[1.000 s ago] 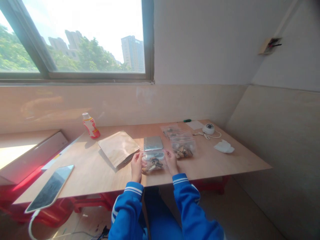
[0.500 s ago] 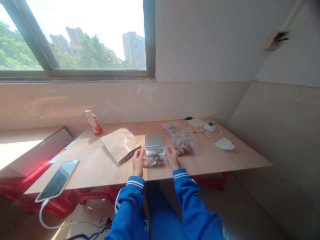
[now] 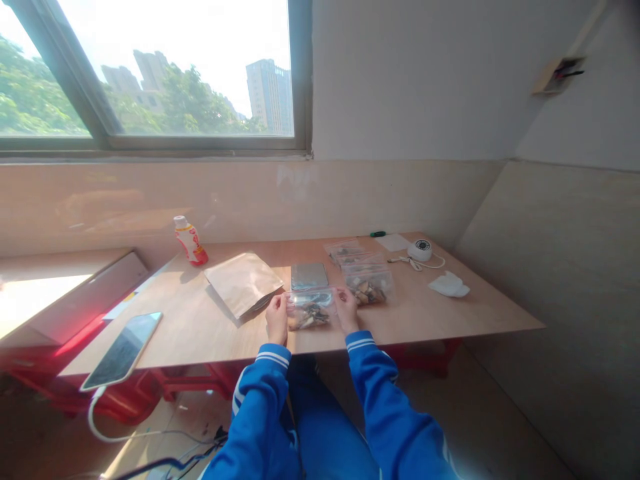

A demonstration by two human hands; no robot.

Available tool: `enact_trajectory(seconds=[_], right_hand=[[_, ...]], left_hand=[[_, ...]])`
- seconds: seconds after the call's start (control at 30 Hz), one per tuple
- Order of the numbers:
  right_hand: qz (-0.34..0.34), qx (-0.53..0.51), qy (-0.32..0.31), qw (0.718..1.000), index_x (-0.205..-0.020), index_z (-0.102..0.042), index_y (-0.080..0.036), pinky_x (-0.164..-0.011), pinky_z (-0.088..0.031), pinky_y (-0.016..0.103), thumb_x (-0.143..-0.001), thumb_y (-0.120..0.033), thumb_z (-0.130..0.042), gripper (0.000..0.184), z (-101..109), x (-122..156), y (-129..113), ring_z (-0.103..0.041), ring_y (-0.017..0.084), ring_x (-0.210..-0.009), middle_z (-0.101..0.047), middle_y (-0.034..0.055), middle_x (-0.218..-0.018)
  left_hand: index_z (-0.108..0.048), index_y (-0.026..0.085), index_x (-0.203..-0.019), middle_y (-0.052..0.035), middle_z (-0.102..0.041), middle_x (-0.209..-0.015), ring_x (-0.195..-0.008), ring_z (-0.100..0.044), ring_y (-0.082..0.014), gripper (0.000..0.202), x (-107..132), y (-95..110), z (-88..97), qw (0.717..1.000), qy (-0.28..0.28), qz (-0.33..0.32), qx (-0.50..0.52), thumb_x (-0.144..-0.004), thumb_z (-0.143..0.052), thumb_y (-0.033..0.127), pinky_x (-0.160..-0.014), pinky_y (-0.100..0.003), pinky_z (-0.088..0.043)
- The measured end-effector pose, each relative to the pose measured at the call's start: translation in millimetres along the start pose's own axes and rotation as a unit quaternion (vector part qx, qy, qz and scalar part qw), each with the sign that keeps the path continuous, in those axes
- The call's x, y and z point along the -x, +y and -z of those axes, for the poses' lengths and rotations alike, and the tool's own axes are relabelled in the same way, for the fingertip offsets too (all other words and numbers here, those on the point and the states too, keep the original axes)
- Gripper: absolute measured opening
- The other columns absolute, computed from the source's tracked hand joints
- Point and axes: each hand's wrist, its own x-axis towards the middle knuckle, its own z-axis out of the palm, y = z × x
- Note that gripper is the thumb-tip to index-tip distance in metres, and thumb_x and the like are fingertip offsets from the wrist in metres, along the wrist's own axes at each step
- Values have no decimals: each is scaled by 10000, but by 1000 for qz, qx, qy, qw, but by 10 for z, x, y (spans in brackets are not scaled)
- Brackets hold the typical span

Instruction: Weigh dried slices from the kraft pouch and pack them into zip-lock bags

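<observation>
Both hands [image 3: 277, 321] [image 3: 347, 313], fingers [image 3: 281, 303] [image 3: 342, 298] pinching clear bag [image 3: 311, 317], silver slab [image 3: 309, 274] behind, pouch [image 3: 244, 283] left, bags [image 3: 371, 291] right

"Any lettering on the tabletop, for the log?"

"None readable: no word, brand or number could be made out."

"Best candidate?"

"The bottle [image 3: 191, 245], behind and left of the brown pouch [image 3: 244, 283]. Its label [image 3: 187, 235] bore red and yellow marks on a white ground. Characters too small and blurred to tell."

"And the sheet [image 3: 121, 307], left of the pouch?"

"Showed a yellow patch and a blue one. Any print on it was too small to read."

"The phone [image 3: 123, 352]?"

"Left of the pouch and nearer the wearer. Screen dark and reflecting; no figures legible."

"The clear bag [image 3: 311, 309], right of the pouch?"

"Shiny plastic; no text readable on it either."
</observation>
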Motion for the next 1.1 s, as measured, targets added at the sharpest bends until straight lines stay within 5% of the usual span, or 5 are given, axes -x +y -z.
enact_trajectory(seconds=[0.2, 0.53, 1.1], right_hand=[[5, -12, 27, 1000, -753, -597, -157, -617, -450, 262, -724, -483, -598, 328, 14, -39, 28, -538, 148, -653, -593, 16, -686], [-9, -28, -39, 999, -792, -664, -143, -667, -464, 288, -687, -502, -669, 375, -27, -32, 53, -600, 182, -709, -670, 53, -729], [-32, -41, -78, 996, -826, -675, -136, -644, -474, 286, -673, -525, -670, 418, 19, -38, 83, -609, 179, -679, -679, 57, -726]], left_hand=[[-651, 162, -825, -34, -651, -750, -592, -564, -134, 341, -10, -21, -20, 1000, -4, -5, 8, -765, -575, 489, -538, -234, -437], [-657, 152, -850, -35, -635, -781, -689, -568, -136, 400, 1, 91, -68, 996, -63, 4, 69, -675, -682, 512, -572, -217, -407], [-640, 163, -813, -14, -608, -764, -680, -542, -131, 377, 1, 80, -56, 995, -51, 6, 85, -661, -701, 503, -610, -235, -417]])
